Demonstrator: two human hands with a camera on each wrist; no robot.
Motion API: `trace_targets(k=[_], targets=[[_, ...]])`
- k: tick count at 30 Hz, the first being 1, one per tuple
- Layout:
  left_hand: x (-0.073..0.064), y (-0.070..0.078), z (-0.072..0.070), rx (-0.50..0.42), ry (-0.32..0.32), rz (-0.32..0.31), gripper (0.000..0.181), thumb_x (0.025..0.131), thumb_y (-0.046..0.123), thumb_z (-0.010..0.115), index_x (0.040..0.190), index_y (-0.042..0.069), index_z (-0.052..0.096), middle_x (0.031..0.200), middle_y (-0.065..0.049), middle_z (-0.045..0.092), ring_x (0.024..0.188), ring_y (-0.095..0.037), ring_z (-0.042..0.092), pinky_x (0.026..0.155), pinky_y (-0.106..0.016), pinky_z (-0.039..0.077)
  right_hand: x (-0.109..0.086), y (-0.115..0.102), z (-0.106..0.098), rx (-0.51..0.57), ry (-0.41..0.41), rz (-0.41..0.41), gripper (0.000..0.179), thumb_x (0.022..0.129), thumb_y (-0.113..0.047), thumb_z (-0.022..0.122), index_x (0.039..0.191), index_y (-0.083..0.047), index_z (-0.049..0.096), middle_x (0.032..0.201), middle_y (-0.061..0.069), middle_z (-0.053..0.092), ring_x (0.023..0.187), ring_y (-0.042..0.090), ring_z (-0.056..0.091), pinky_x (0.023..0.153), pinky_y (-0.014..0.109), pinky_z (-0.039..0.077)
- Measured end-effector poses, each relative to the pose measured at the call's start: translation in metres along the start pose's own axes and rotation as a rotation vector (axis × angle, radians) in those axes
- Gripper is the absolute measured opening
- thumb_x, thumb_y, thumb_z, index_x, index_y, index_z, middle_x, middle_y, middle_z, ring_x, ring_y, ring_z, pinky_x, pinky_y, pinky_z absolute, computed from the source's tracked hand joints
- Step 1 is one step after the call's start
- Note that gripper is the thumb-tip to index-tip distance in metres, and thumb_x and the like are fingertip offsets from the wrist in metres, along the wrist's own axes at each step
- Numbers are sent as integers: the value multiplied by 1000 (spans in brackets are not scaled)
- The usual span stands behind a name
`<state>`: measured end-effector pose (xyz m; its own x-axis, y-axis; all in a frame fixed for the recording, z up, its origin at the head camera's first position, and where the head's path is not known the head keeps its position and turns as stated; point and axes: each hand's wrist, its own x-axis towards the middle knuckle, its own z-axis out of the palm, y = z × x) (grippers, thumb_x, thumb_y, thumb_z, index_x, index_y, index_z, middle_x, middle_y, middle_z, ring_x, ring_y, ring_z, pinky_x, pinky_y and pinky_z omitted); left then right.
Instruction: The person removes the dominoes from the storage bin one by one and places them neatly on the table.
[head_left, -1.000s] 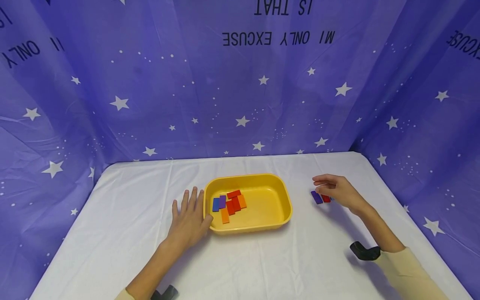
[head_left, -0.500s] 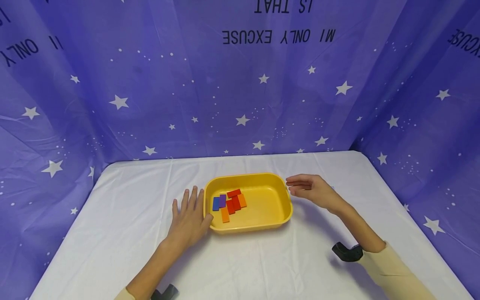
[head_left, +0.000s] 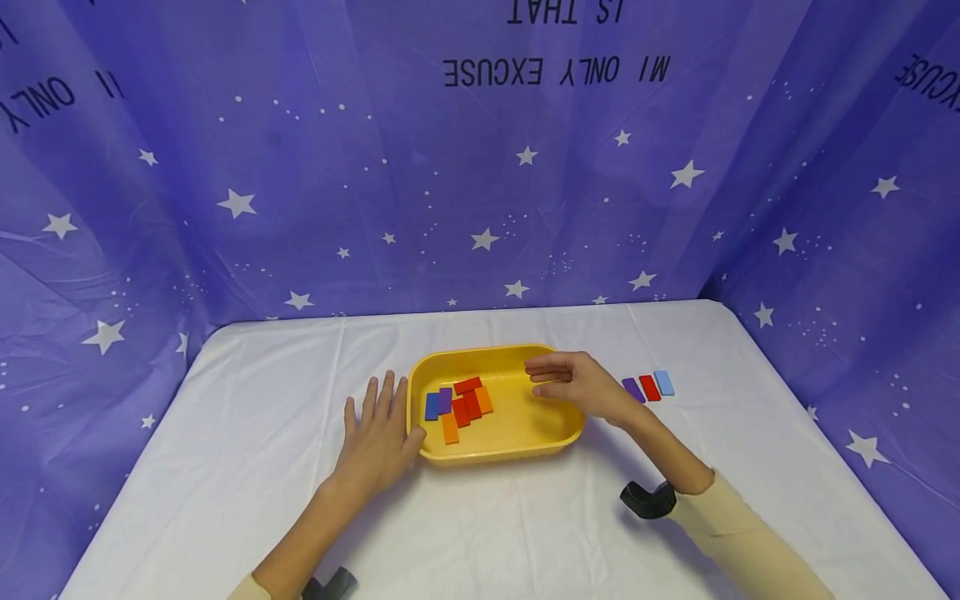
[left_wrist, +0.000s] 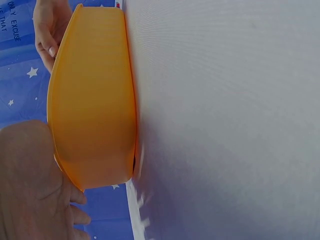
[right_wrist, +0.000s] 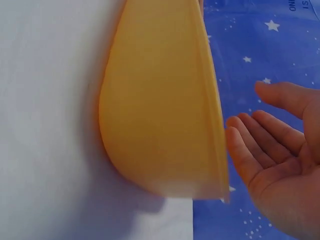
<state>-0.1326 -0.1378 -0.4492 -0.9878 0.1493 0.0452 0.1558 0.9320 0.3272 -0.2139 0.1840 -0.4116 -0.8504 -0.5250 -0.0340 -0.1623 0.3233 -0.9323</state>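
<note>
A yellow tray (head_left: pixel 517 442) sits on the white table, holding several small flat blocks at its left. Among them are a blue block (head_left: pixel 432 407), a purple block (head_left: pixel 445 401), a red block (head_left: pixel 468 385) and an orange block (head_left: pixel 450 428). My left hand (head_left: pixel 378 446) lies against the tray's left side, fingers straight and spread, thumb at the rim. Above the tray's right end hovers my right hand (head_left: pixel 581 387). In the right wrist view its fingers (right_wrist: pixel 270 140) are loosely bent, with nothing between them and the thumb.
To the right of the tray, a purple block (head_left: pixel 633 389), a red block (head_left: pixel 649 387) and a light blue block (head_left: pixel 664 382) lie in a row on the white tablecloth (head_left: pixel 510 533). A purple starry curtain (head_left: pixel 420 183) stands behind and at both sides.
My right hand has moved left from above the row of blocks to over the tray's right end, uncovering that row. The left hand and the tray stay in place.
</note>
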Motion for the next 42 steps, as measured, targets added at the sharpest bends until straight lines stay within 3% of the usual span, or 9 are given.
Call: trace_targets(k=[11,21,30,37,42], targets=[[0,0,0,10,-1,2,75,96,32,50,156,-5,23,162,-25,15,148,-45,6,111,-69,1,22,8,26,97,-23,-11,45,91,-1,69,133,12,56,130,29,59,120,46,57,93,33,52],[1,0,1,6,-13,-6,75,96,32,49,156,-4,22,163,-24,13,148,-45,7,111,-69,0,35,19,38,148,-15,52,44,92,-4,69,132,9,58,131,27,60,119,40,60,91,34,53],[1,0,-1,11,-20,-15,76,96,32,50,156,-5,22,162,-25,14,148,-45,7,111,-69,2,47,15,47,58,-29,102,39,93,-6,68,130,4,63,128,17,65,113,27,65,94,36,51],[1,1,0,10,-27,-12,75,97,32,49,156,-5,21,163,-25,13,148,-45,7,111,-69,2,53,15,54,-10,-38,153,36,90,-4,69,126,0,68,123,12,67,114,27,63,98,38,49],[1,2,-2,4,-25,-14,75,97,31,50,155,-6,21,162,-25,13,148,-45,7,111,-69,2,58,18,58,-49,-17,193,35,88,-5,72,123,-3,70,120,8,68,107,24,63,95,36,50]])
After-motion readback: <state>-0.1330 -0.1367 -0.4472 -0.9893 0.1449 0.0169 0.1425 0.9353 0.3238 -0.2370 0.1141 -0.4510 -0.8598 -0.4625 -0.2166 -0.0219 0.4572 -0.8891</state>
